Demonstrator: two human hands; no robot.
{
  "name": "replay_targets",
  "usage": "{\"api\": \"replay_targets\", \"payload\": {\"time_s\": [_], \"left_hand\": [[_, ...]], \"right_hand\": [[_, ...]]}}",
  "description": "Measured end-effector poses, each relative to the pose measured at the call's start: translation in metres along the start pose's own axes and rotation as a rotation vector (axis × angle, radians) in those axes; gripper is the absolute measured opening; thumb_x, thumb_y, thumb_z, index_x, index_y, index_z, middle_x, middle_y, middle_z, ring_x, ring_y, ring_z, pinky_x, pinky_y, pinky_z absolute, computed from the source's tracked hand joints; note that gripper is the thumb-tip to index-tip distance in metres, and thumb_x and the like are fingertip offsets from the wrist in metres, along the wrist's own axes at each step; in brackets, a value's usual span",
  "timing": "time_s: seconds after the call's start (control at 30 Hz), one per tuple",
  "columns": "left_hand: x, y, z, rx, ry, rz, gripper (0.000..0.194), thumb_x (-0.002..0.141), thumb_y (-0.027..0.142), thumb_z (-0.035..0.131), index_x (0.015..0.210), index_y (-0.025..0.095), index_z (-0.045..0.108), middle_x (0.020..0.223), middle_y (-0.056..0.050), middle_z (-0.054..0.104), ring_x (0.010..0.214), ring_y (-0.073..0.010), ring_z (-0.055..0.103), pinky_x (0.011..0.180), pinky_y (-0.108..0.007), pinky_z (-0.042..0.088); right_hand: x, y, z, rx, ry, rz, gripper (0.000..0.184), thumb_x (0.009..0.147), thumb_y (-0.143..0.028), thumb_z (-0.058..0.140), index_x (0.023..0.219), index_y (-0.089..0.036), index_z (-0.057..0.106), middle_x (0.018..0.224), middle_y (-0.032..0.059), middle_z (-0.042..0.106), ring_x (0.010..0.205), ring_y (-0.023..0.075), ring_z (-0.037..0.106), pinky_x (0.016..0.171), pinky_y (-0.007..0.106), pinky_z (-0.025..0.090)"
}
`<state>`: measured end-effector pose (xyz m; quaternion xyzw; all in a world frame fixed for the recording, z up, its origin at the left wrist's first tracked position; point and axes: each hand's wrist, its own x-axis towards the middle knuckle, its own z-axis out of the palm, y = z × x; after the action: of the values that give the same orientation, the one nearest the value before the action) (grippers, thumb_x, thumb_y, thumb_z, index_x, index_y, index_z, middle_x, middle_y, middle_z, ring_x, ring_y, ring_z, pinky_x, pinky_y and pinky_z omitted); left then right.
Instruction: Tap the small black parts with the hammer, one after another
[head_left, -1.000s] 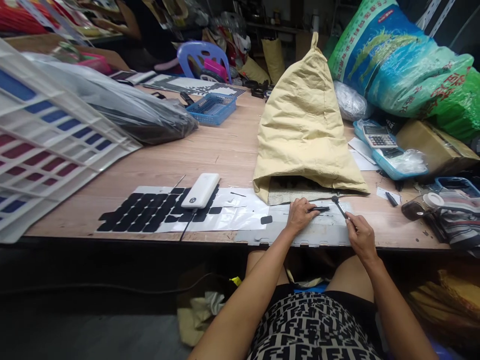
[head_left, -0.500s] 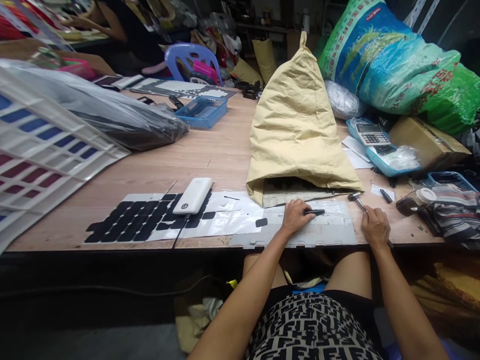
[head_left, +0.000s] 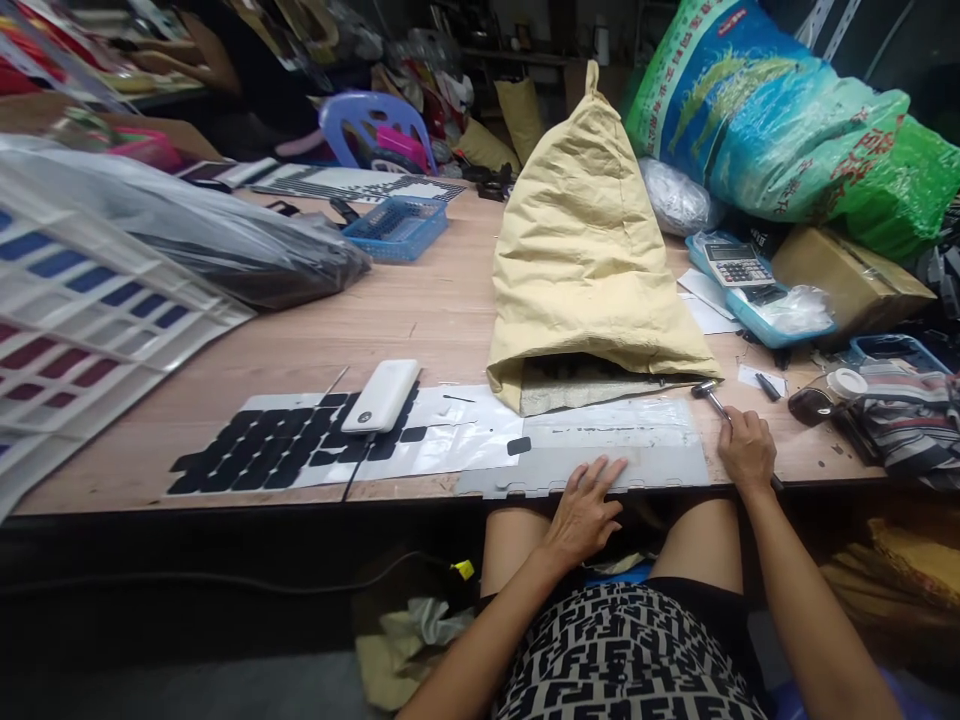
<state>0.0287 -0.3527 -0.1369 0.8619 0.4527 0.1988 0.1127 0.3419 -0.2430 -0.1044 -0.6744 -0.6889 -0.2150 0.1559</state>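
The hammer [head_left: 705, 389] was at the right end of a pale mat [head_left: 667, 465] on the tabletop [head_left: 450, 310], its head beside the lower right corner of a yellow sack [head_left: 585, 240]. Of the two hands, the right hand [head_left: 748, 450] was closed around its handle, whose end poked out below the fist near the front edge. The left hand [head_left: 589, 512] lay palm down across the mat's front edge, fingers loosely spread and thumb out to the side; nothing showed in its grasp, though its underside was hidden. A row of small dark marks ran along the mat beyond the fingers.

The sack stood with its open mouth facing the person, just behind the mat. To the left, a white sheet [head_left: 457, 440] carried rows of black patches [head_left: 255, 450], and a white power bank [head_left: 381, 397] rested on them with a cable [head_left: 358, 465] running over the front edge. One loose patch [head_left: 519, 446] lay near the mat's left end. To the right of the hammer were a dark jar [head_left: 810, 405] and a striped cloth [head_left: 911, 425]; farther back, a calculator [head_left: 739, 266] sat in a blue tray [head_left: 784, 338]. A blue basket [head_left: 397, 242] stood toward the far left.
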Motion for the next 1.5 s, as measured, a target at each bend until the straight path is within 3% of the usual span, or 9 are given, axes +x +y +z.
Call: {"api": "replay_targets", "payload": {"time_s": [0.13, 0.23, 0.3, 0.43, 0.57, 0.67, 1.0, 1.13, 1.5], "left_hand": [[0.000, 0.005, 0.001, -0.073, 0.079, -0.005, 0.033, 0.064, 0.042, 0.094, 0.087, 0.025, 0.077, 0.162, -0.009, 0.042, 0.146, -0.0439, 0.039, 0.115, -0.065, 0.034], [0.016, -0.004, -0.014, -0.239, 0.219, -0.058, 0.031, 0.076, 0.044, 0.086, 0.097, 0.025, 0.076, 0.133, -0.010, 0.068, 0.126, -0.0339, 0.059, 0.105, -0.054, 0.047], [0.041, -0.023, -0.027, -0.322, 0.344, -0.172, 0.024, 0.087, 0.039, 0.075, 0.104, 0.022, 0.073, 0.109, -0.008, 0.074, 0.105, -0.0249, 0.067, 0.094, -0.042, 0.054], [0.109, -0.082, -0.048, -0.248, 0.513, -0.595, 0.021, 0.091, 0.034, 0.067, 0.104, 0.019, 0.072, 0.098, -0.009, 0.071, 0.091, -0.0239, 0.067, 0.083, -0.039, 0.056], [0.160, -0.127, -0.051, -0.119, 0.380, -0.894, 0.030, 0.084, 0.039, 0.072, 0.103, 0.015, 0.073, 0.098, -0.015, 0.071, 0.102, -0.0322, 0.066, 0.088, -0.042, 0.053], [0.171, -0.137, -0.047, -0.101, 0.260, -0.972, 0.025, 0.083, 0.031, 0.071, 0.102, 0.016, 0.074, 0.095, -0.016, 0.073, 0.100, -0.0347, 0.067, 0.086, -0.043, 0.052], [0.105, -0.090, -0.046, -0.191, 0.267, -0.693, 0.018, 0.087, 0.031, 0.069, 0.102, 0.024, 0.075, 0.099, -0.005, 0.072, 0.099, -0.0256, 0.062, 0.084, -0.036, 0.049], [0.113, -0.073, -0.029, -0.297, 0.171, -0.446, 0.015, 0.085, 0.026, 0.073, 0.099, 0.024, 0.077, 0.094, -0.004, 0.071, 0.098, -0.0236, 0.060, 0.086, -0.035, 0.047], [0.123, -0.079, -0.013, -0.261, 0.161, -0.409, 0.021, 0.084, 0.035, 0.078, 0.103, 0.026, 0.079, 0.094, -0.004, 0.066, 0.098, -0.0239, 0.055, 0.091, -0.038, 0.043]], "right_hand": [[0.000, 0.001, 0.001, -0.008, 0.013, -0.002, 0.032, 0.098, -0.027, 0.048, 0.121, -0.020, 0.069, 0.092, 0.0080, 0.060, 0.084, 0.0225, 0.047, 0.071, 0.032, 0.031], [0.000, 0.000, 0.002, -0.001, 0.002, -0.001, 0.032, 0.098, -0.027, 0.047, 0.120, -0.020, 0.069, 0.092, 0.0082, 0.060, 0.084, 0.0224, 0.047, 0.072, 0.032, 0.031], [0.000, 0.000, 0.002, 0.001, -0.002, 0.000, 0.032, 0.098, -0.026, 0.047, 0.120, -0.020, 0.069, 0.092, 0.0083, 0.060, 0.085, 0.0225, 0.047, 0.072, 0.032, 0.030], [0.000, 0.000, 0.001, 0.003, -0.003, 0.003, 0.031, 0.097, -0.026, 0.048, 0.120, -0.020, 0.069, 0.092, 0.0083, 0.060, 0.084, 0.0224, 0.046, 0.071, 0.032, 0.030], [0.000, -0.001, 0.000, 0.017, -0.012, -0.001, 0.031, 0.096, -0.025, 0.048, 0.119, -0.019, 0.068, 0.092, 0.0088, 0.059, 0.084, 0.0226, 0.046, 0.072, 0.033, 0.032], [0.001, -0.002, -0.002, 0.032, -0.025, 0.010, 0.031, 0.095, -0.024, 0.048, 0.118, -0.019, 0.068, 0.093, 0.0094, 0.059, 0.085, 0.0227, 0.045, 0.073, 0.033, 0.032], [0.001, -0.003, -0.001, 0.038, -0.040, 0.023, 0.033, 0.096, -0.024, 0.046, 0.120, -0.018, 0.068, 0.093, 0.0097, 0.059, 0.085, 0.0231, 0.046, 0.073, 0.034, 0.032], [0.001, -0.004, -0.002, 0.031, -0.028, 0.021, 0.032, 0.096, -0.024, 0.047, 0.119, -0.018, 0.068, 0.093, 0.0094, 0.058, 0.085, 0.0227, 0.045, 0.072, 0.033, 0.031], [0.003, 0.001, -0.001, 0.081, -0.057, 0.033, 0.031, 0.095, -0.027, 0.049, 0.116, -0.018, 0.070, 0.093, 0.0103, 0.060, 0.085, 0.0228, 0.046, 0.072, 0.034, 0.033]]}}
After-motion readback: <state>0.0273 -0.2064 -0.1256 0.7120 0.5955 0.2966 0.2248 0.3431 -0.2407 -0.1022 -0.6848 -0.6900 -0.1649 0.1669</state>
